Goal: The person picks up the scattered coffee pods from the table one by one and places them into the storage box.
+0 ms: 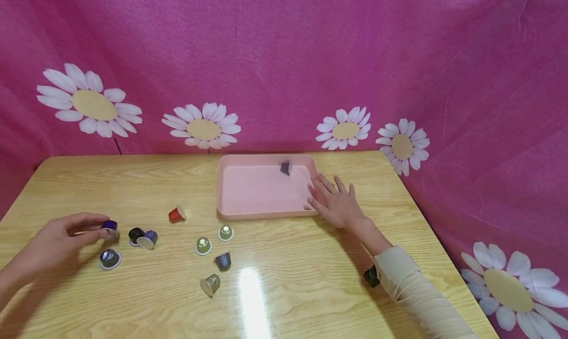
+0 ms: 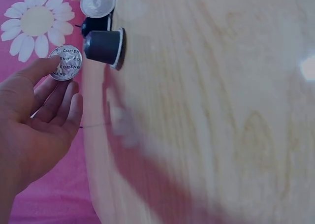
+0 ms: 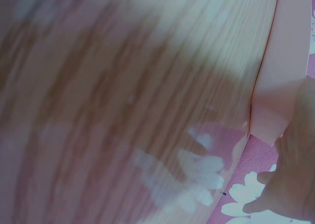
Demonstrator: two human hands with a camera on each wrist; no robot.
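My left hand [image 1: 59,239] pinches a dark purple coffee capsule [image 1: 109,225] between thumb and fingers at the left side of the table. In the left wrist view, the printed silver lid [image 2: 66,62] of that capsule faces the camera. Just beside it are a dark grey capsule [image 1: 109,258], a black capsule [image 1: 135,235] and a purple capsule [image 1: 150,239]. My right hand [image 1: 339,206], fingers spread, touches the right side of a pink tray [image 1: 248,215]. One dark capsule [image 1: 286,168] lies inside the tray near its back wall.
A red capsule [image 1: 176,214] lies left of the tray. In front of it are two green capsules [image 1: 203,245], a grey-blue capsule [image 1: 223,261] and a tan capsule [image 1: 210,284]. A dark green capsule [image 1: 371,277] is partly hidden by the right sleeve. A daisy-print pink cloth [image 1: 275,72] hangs behind.
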